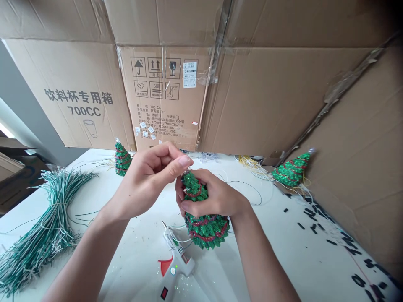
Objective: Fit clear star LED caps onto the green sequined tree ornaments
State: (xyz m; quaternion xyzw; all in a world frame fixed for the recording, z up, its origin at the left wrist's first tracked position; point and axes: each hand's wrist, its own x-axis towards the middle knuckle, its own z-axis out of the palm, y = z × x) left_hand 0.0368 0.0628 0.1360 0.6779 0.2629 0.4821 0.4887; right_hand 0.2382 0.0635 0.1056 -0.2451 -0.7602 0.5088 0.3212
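Hands (214, 197) on green glitter tree (206, 228), tip up, leaning left.

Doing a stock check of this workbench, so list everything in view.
Glittery green cone-shaped Christmas trees with red garland: 3, one in the hands, one standing at the back, one lying at right.
Bundle of thin green-and-white wires: 1, green and white, table's left.
Hot glue gun: 1, white with red parts, lying at the front.
Small black pieces: many, black, scattered at table's right.
Yellow wires: one small bunch, yellow, table's back.
Cardboard carton panels: several, brown, behind the table.
White tabletop: 1, white, beneath everything.
Left hand: 1, fingertips at the held tree's tip.
Right hand: 1, wrapped around the held tree.
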